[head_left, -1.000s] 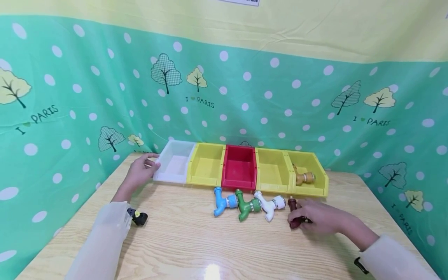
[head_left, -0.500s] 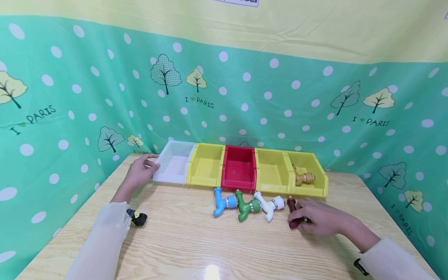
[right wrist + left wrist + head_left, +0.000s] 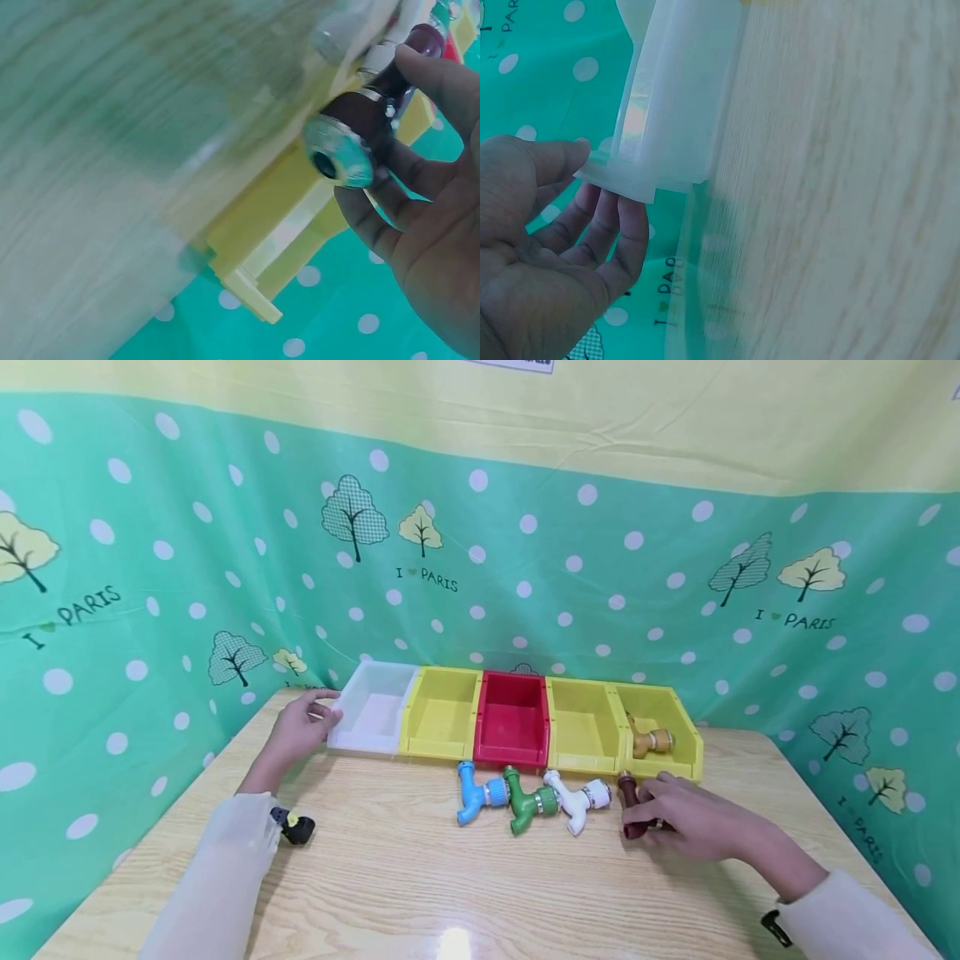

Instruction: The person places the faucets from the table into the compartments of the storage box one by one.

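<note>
My right hand (image 3: 701,817) grips a dark maroon tap (image 3: 627,791) at the right end of a row of taps. In the right wrist view, thumb and fingers close around the maroon tap (image 3: 358,116), its clear-tipped end facing the camera. To its left lie a white tap (image 3: 577,802), a green tap (image 3: 528,803) and a blue tap (image 3: 474,793). At the far left, my left hand (image 3: 298,727) pinches the side rim of a translucent white bin (image 3: 366,745). The left wrist view has the thumb above that rim and the fingers below.
Right of the white bin, joined in a row, stand a yellow bin (image 3: 438,748), a red bin (image 3: 512,752) and two more yellow bins. An orange-brown tap (image 3: 651,742) lies in the rightmost bin. A polka-dot curtain (image 3: 480,585) hangs behind the wooden table (image 3: 420,893).
My right hand has moved slightly away from me, toward the bins, with the maroon tap in its grip. The left hand and the other taps have stayed put.
</note>
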Tool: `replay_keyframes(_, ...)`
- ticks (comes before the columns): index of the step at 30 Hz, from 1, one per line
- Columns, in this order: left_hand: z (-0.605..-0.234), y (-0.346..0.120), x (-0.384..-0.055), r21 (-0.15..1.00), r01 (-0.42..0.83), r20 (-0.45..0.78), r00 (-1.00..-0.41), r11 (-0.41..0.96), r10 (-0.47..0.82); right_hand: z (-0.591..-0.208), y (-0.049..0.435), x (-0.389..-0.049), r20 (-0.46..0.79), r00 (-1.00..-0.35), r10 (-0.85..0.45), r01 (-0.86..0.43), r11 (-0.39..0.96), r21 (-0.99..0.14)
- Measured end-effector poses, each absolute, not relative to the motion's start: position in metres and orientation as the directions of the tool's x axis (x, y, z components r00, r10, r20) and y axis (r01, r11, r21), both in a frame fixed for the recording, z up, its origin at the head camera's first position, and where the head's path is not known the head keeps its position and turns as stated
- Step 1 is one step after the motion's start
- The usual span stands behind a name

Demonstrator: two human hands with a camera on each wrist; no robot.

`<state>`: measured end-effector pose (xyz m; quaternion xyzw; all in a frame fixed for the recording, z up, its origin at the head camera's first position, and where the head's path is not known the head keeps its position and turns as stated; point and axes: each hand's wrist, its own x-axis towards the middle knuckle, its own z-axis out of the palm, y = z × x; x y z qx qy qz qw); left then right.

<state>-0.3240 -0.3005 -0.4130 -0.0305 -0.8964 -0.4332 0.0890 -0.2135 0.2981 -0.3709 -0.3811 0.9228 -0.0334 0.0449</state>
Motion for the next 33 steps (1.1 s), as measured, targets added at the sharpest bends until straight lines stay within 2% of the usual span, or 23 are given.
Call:
replay_keyframes(5, -0.413, -0.300, -0.324, 0.772, 0.131, 0.184, -0.983, 0.622, -0.020, -0.368, 0.295, -0.211, -0.078, -0.703, -0.707, -0.705, 0.707, -0.058)
replay_keyframes(12, -0.414, -0.300, -0.324, 0.766, 0.137, 0.188, -0.982, 0.628, -0.015, -0.363, 0.292, -0.207, -0.032, -0.696, -0.717, -0.718, 0.695, 0.028)
replay_keyframes(26, -0.415, -0.302, -0.324, 0.770, 0.137, 0.191, -0.981, 0.623, -0.020, -0.337, 0.280, -0.225, 0.125, -0.588, -0.799, -0.775, 0.601, 0.193)
replay_keyframes(33, -0.415, -0.302, -0.326, 0.767, 0.141, 0.191, -0.982, 0.626, -0.013, -0.329, 0.270, -0.245, 0.127, -0.614, -0.779, -0.751, 0.626, 0.210)
